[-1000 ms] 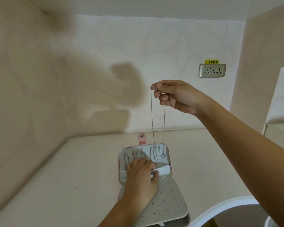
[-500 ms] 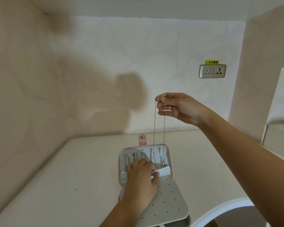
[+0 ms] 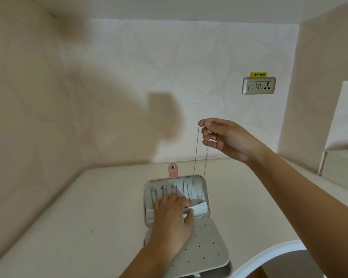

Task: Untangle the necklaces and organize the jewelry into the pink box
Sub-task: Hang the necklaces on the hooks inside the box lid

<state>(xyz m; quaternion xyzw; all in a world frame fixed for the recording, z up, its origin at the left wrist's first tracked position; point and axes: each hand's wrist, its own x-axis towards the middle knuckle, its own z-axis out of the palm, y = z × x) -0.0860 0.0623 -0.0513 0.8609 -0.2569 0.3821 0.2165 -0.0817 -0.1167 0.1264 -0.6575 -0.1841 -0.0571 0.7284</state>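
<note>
Head view, left hand [image 3: 172, 216] pinching box pocket [image 3: 199, 210]; wall socket [image 3: 259, 85] behind

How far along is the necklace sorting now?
Done: several chains already hang inside the pink box. In hand: the right hand pinches one necklace, dangling it over the box, while the left hand holds the pocket flap. Left: hooking that necklace in.

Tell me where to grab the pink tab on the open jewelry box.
Pinch the tab at its rounded free end by the snap, coming from the far side of the box. It sticks out past the lid's far edge, clear of the hanging necklace, so that end looks easiest to reach.
</note>
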